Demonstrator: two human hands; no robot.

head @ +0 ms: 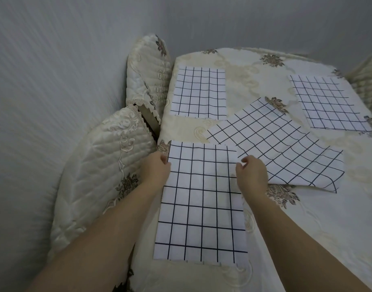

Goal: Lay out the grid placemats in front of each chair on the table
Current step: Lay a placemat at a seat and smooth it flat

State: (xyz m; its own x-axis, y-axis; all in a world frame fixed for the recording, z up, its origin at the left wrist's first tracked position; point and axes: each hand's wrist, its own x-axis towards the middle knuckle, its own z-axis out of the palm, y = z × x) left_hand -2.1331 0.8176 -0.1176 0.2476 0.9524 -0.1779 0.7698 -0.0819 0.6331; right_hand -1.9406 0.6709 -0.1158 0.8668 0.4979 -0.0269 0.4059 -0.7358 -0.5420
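- Table (317, 218) covered in cream floral-embroidered cloth; four white fabric placemats with dark grid lines on it.
- Far-left placemat (198, 92): flat, squared to the table's left edge, directly in front of the far quilted cream chair back (148, 74). Looks done.
- Far-right placemat (328, 103): flat near the right edge, next to a partly visible chair cover (368, 81) at frame right. Probably done; chair mostly cut off, so hard to confirm.
- Near-left placemat (202, 202): along the left edge near the near-left corner, beside the near quilted cream chair back (101, 165). Roughly square to the edge, being positioned now.
- Loose middle placemat (286, 148): lying diagonal mid-table, near-right corner curled, one corner tucked under the near-left placemat's far-right corner. Not placed.
- Judgement: about two done, one nearly done, one left. Fourth chair not in view, so final spot unknown; presumably near the right edge.
- Left hand (154, 167): at the near-left placemat's left edge near its far-left corner, fingers curled onto the edge, apparently pinching it.
- Right hand (251, 170): at the same mat's right edge near its far-right corner, fingers loosely curled, thumb touching the edge; lies over the overlap with the diagonal mat. Cannot tell whether actually gripping.
- Both forearms run along either side of the near-left placemat; mat sits flat between the hands.
- Remaining: release this mat, pull the diagonal one clear, straighten it at the last seat.
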